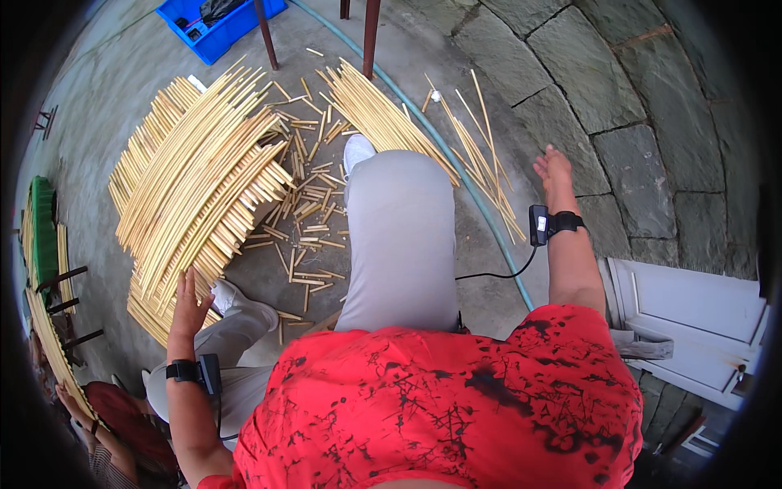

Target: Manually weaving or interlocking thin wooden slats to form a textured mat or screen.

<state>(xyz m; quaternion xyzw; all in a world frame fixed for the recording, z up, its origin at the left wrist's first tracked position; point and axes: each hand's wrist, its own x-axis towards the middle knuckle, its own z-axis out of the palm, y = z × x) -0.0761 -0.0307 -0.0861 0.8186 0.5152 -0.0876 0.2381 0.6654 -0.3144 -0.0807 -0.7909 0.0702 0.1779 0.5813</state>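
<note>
My left hand (pixel 189 306) is raised with its fingers stretched out and nothing in it, nearest to a large stack of long, pale yellow sticks (pixel 183 179). The sticks look like bamboo or peeled wood and lie crosswise in layers. Out to the right, my right hand (pixel 556 173) is also open and holds nothing. Closest to it are a few loose long sticks (pixel 487 167) on the ground. Short cut pieces (pixel 314 196) are scattered between the stack and my leg. Beyond my knee lies a second row of long sticks (pixel 391 114).
A blue-green hose (pixel 481 196) curves along the floor. At the back are a blue bin (pixel 213 31) and brown metal legs (pixel 371 41). A stone wall (pixel 627 98) and white door (pixel 692 306) stand right. At the lower left, another person's hand (pixel 73 405) touches long sticks.
</note>
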